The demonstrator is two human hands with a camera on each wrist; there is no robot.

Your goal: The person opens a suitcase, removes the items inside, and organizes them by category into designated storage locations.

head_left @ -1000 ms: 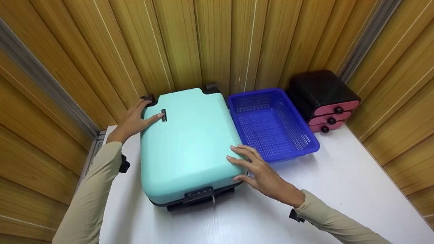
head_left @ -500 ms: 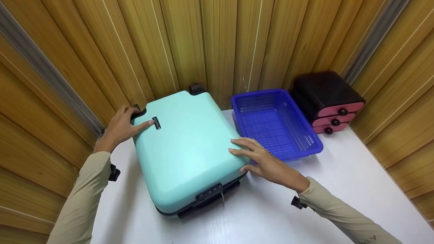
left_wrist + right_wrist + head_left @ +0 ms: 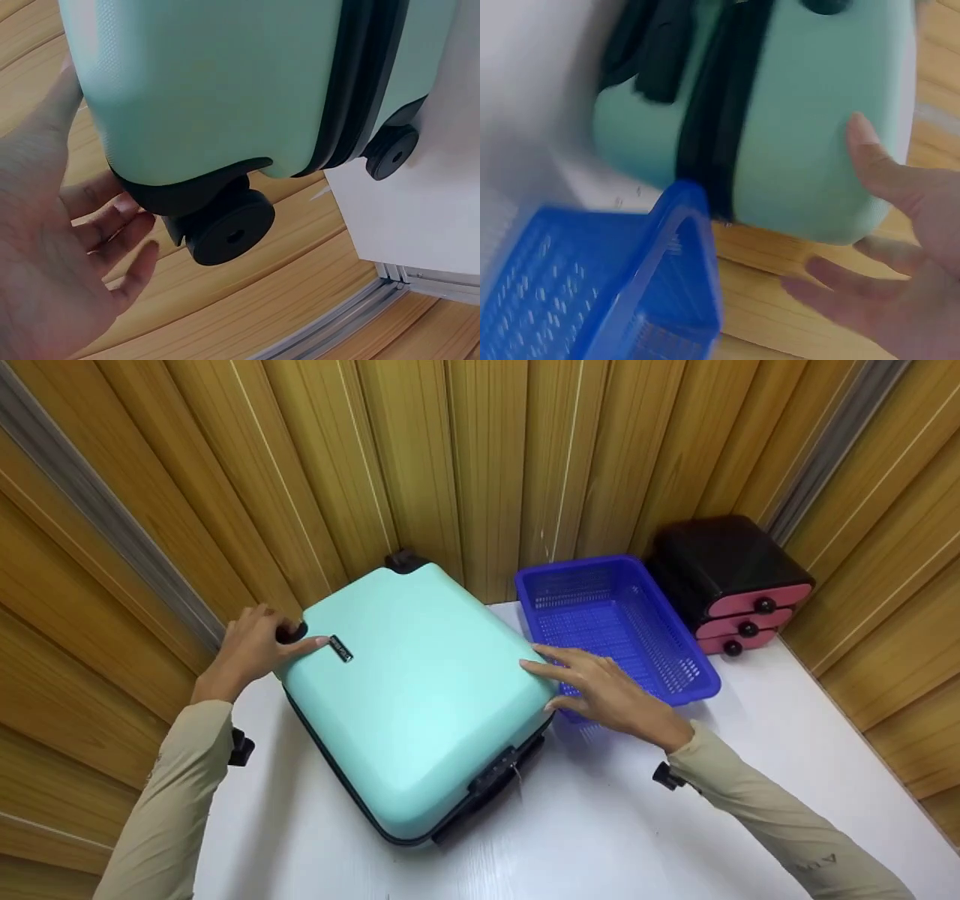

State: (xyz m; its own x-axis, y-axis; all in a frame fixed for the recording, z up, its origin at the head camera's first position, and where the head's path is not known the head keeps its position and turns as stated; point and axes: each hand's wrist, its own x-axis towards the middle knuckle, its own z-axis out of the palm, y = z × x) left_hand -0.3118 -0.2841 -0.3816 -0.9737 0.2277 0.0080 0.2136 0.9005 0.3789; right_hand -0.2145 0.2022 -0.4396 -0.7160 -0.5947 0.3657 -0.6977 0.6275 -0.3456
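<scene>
The left hand [image 3: 251, 649] curls over the suitcase [image 3: 412, 690] corner at about nine o'clock on the table, thumb lying on the lid near the small badge [image 3: 340, 648], fingers wrapped down by a wheel [image 3: 229, 229]. The left wrist view shows those fingers bent beside that black wheel, touching its housing. The right hand [image 3: 607, 697] lies at about three o'clock of the case, fingers straight and spread, pressing flat on the lid's near right edge; in the right wrist view its thumb rests on the shell and the other fingers hang free below the edge.

The mint case lies flat on the white table [image 3: 615, 825], shut, its zip band closed all round as far as can be seen. It sits askew: wheels toward eleven o'clock by the wood wall [image 3: 480, 457], lock [image 3: 495, 776] and handle end toward five o'clock.

A blue basket [image 3: 694, 679] sits just beside it at two o'clock, and a black drawer box [image 3: 720, 562] with pink fronts farther off at two o'clock.

By my reading the case is only being turned on the table; opening it, if that is meant, is all still left.
</scene>
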